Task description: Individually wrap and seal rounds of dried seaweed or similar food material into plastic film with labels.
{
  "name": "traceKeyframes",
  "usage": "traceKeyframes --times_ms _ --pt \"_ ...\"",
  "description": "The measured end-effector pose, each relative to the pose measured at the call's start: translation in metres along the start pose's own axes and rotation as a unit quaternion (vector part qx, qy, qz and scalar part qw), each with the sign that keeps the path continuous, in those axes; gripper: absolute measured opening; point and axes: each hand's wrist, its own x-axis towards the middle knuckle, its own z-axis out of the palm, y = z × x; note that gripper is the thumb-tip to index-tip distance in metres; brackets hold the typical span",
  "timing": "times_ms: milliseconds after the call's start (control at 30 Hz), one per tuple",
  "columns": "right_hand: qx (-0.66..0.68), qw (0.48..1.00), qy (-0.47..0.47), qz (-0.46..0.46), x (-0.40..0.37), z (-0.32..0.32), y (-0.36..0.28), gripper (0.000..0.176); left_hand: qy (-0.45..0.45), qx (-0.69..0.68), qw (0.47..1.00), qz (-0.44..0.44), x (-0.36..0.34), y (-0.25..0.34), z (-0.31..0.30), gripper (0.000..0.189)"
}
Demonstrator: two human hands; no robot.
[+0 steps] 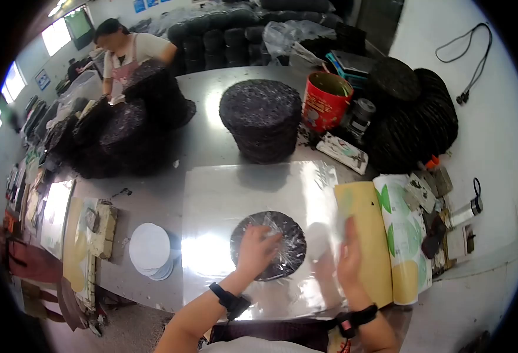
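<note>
A round black disc [293, 250], which looks like dried seaweed, lies on a stack of clear plastic sheets [212, 194] in front of me. Shiny, creased film covers its top. My left hand [259, 250] rests on the disc, fingers somewhat spread and pressing down on the film. To the right of the disc, my right hand [348, 259] is raised over the sheets' edge, blurred, with its fingers stretched out and nothing visible in it. Just beyond the sheets stands a tall stack of similar black discs [260, 120].
White paper circles [150, 248] lie at left. A red tin [326, 101], a jar [362, 115] and more black discs [412, 117] crowd the back right. Yellow card [362, 241] and printed film [397, 235] lie at right. A co-worker [132, 56] stands behind piled discs [120, 129].
</note>
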Motion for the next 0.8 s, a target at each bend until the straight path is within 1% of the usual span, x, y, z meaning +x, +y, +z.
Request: traceKeyframes --times_ms 33,67,100,133,167,233,267,300,333,367,400,433,467,500,567,600,633,700,733,767,800 --pt "-0.003 0.994 -0.043 -0.099 -0.004 0.03 -0.018 0.057 0.002 0.013 1.0 0.022 0.003 0.004 -0.005 0.05" --pt "-0.123 0.956 -0.089 -0.251 -0.006 0.05 -0.023 0.058 -0.005 0.011 1.0 0.012 -0.006 -0.018 0.017 0.044" --pt "-0.166 0.932 -0.187 -0.262 -0.019 0.07 -0.012 0.066 -0.012 0.009 1.0 0.002 -0.015 -0.04 0.039 0.039" --pt "-0.187 0.925 -0.258 -0.208 -0.032 0.086 -0.015 0.072 -0.014 0.001 1.0 -0.009 -0.016 -0.039 0.033 0.042" --pt "-0.21 0.922 -0.268 -0.183 -0.034 0.085 -0.015 0.072 -0.02 -0.012 1.0 -0.021 -0.017 -0.036 0.03 0.046" --pt "-0.247 0.908 -0.302 -0.153 -0.025 0.075 -0.049 0.073 -0.018 -0.053 0.997 -0.054 -0.021 -0.028 0.026 0.054" --pt "-0.173 0.931 -0.305 -0.098 -0.02 0.076 -0.049 0.072 -0.019 -0.077 0.994 -0.082 -0.025 -0.031 0.03 0.058" --pt "-0.093 0.942 -0.319 -0.049 -0.011 0.079 -0.042 0.071 -0.014 -0.105 0.988 -0.114 -0.031 -0.034 0.04 0.061" --pt "0.011 0.96 -0.273 -0.07 -0.008 0.092 -0.023 0.072 0.002 -0.13 0.982 -0.137 -0.037 -0.043 0.059 0.065" --pt "0.049 0.962 -0.249 -0.096 -0.002 0.114 0.016 0.074 0.03 -0.155 0.965 -0.211 -0.034 -0.026 0.048 0.073" --pt "0.104 0.959 -0.259 -0.048 0.004 0.123 0.026 0.071 0.041 -0.169 0.96 -0.218 -0.029 -0.017 0.047 0.074" --pt "0.178 0.94 -0.287 0.047 0.007 0.131 0.035 0.069 -0.01 -0.262 0.931 -0.256 -0.021 -0.021 0.042 0.08" --pt "0.232 0.918 -0.3 0.114 0.01 0.138 0.042 0.068 -0.061 -0.138 0.968 -0.203 -0.01 -0.025 0.046 0.084" --pt "0.272 0.9 -0.301 0.162 0.011 0.144 0.045 0.067 -0.127 -0.018 0.981 -0.148 -0.006 -0.028 0.048 0.088" --pt "0.288 0.902 -0.259 0.19 0.009 0.142 0.057 0.062 -0.019 -0.063 0.989 -0.132 -0.013 -0.031 0.05 0.079" --pt "0.298 0.904 -0.227 0.205 0.009 0.141 0.057 0.06 -0.1 -0.098 0.99 -0.024 0.015 -0.04 0.04 0.051" --pt "0.323 0.891 -0.231 0.223 0.009 0.137 0.036 0.06 -0.151 -0.203 0.967 -0.035 0.015 -0.02 -0.022 0.03" --pt "0.379 0.856 -0.233 0.263 0.009 0.136 -0.026 0.061 -0.098 -0.238 0.964 -0.06 0.006 -0.017 -0.044 0.025" --pt "0.369 0.855 -0.224 0.288 0.01 0.137 -0.037 0.059 -0.025 -0.174 0.984 0.0 0.001 -0.023 -0.038 0.026" --pt "0.289 0.899 -0.25 0.214 0.009 0.142 -0.036 0.06 0.047 -0.11 0.991 0.059 -0.01 -0.034 -0.017 0.026" --pt "0.205 0.931 -0.271 0.135 0.009 0.146 -0.033 0.061 0.119 -0.045 0.985 0.118 -0.02 -0.042 0.002 0.027"
